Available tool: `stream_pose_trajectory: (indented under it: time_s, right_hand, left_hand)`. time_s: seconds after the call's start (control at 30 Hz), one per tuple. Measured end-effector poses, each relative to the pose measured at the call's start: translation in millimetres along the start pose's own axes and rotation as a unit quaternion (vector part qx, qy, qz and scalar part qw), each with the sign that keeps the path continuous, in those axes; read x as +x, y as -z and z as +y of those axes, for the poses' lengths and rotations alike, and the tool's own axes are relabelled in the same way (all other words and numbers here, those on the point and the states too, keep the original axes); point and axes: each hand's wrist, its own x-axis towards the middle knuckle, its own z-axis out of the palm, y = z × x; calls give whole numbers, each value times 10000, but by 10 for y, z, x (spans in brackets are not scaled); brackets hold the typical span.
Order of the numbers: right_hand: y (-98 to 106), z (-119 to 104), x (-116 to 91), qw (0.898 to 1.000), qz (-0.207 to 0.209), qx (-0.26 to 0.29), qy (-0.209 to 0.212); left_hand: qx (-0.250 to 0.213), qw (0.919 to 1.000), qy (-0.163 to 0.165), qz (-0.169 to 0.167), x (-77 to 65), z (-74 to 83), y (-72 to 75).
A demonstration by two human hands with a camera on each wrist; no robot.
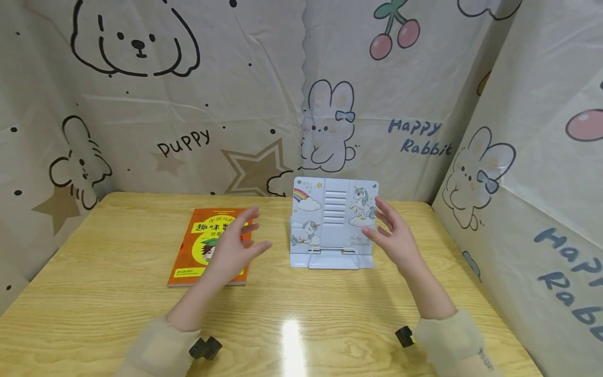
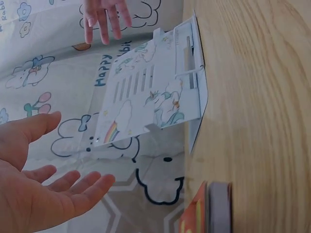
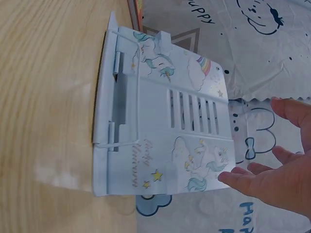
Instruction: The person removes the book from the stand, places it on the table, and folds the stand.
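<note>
A pale blue book stand [image 1: 335, 214] with unicorn and rainbow pictures stands propped up on the wooden table, a wire holder along its lower front. My right hand [image 1: 393, 235] is beside its right edge, fingers spread and nothing in them; in the right wrist view the fingertips [image 3: 226, 177] overlap the panel's edge near a unicorn. To the left lies an orange book [image 1: 187, 262] with a yellow circle on its cover. Over that book my left hand [image 1: 235, 248] hovers with thumb and fingers apart, holding nothing, and hides part of the cover.
The wooden table [image 1: 301, 298] ends at the back against a cloth [image 1: 245, 104] printed with cartoon animals. Another printed cloth [image 1: 532, 173] hangs along the right side. A small black device [image 1: 205, 347] sits at the left cuff, a second one [image 1: 404, 336] at the right.
</note>
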Motion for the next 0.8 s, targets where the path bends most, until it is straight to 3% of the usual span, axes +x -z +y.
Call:
stream_pose_trajectory:
  time_s: [0.17, 0.8]
  right_hand:
    - [10, 156, 9, 9998, 172, 38, -135]
    - [-35, 462, 239, 9944, 617, -258, -817]
  left_hand:
    - [-481, 9988, 113, -5, 64, -70, -156]
    - [-665, 9967, 455, 8, 448, -328, -589]
